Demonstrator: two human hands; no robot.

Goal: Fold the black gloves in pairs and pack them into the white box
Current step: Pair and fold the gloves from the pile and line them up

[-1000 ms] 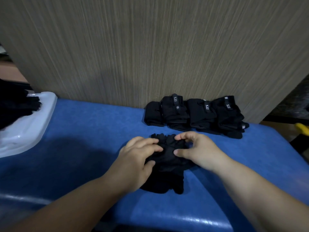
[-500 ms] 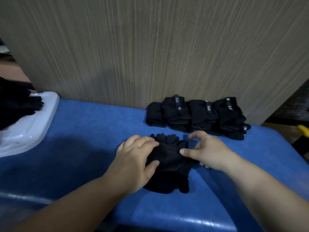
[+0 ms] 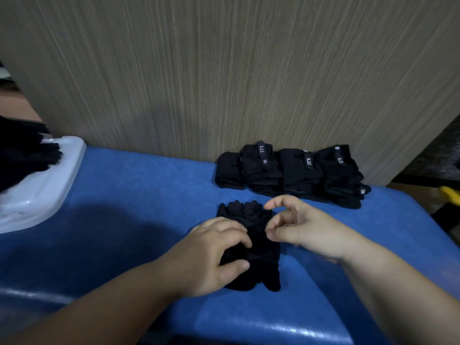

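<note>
The left hand [image 3: 214,255] is pressing down on a black glove pair [image 3: 251,242] lying near the middle of the blue table [image 3: 139,195], fingers and thumb gripping its left edge. The right hand [image 3: 301,227] is hovering just right of the pair, fingers curled but apart, holding nothing. Folded gloves [image 3: 291,170] are sitting farther back against the wall. The white box [image 3: 47,180] is lying far left.

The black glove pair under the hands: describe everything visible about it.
The black glove pair looks like soft dark fabric, lying flat on the blue table, its fingertips bunched toward the wall and the cuff end nearest the person. The left hand presses on its middle; the right hand hovers open at its right edge. It lies apart from the folded row behind.
</note>
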